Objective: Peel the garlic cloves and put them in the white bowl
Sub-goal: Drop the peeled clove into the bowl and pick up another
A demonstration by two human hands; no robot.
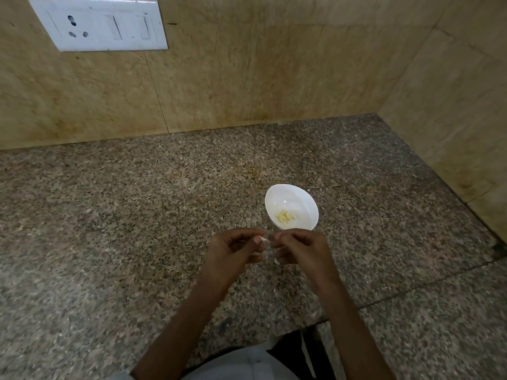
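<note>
**Peeling in hand, one clove between the grips**

The speckled stone bench fills the lower view and is met by tan wall tiles at its back and right edges; a white switch plate is seen on the back wall, at the upper left. The white bowl stands right of centre, about midway between the bench's back and front edges. Just in front of it, above the bench, the left grip and right grip are brought close together, fingers curled, and a small pale garlic clove is pinched between them. A few peeled cloves lie in the bowl's bottom. A white skin flake hangs under the grips.

The peeling step is judged under way. Next, the skin has to be pulled clear and the bare clove dropped into the bowl just ahead.
</note>
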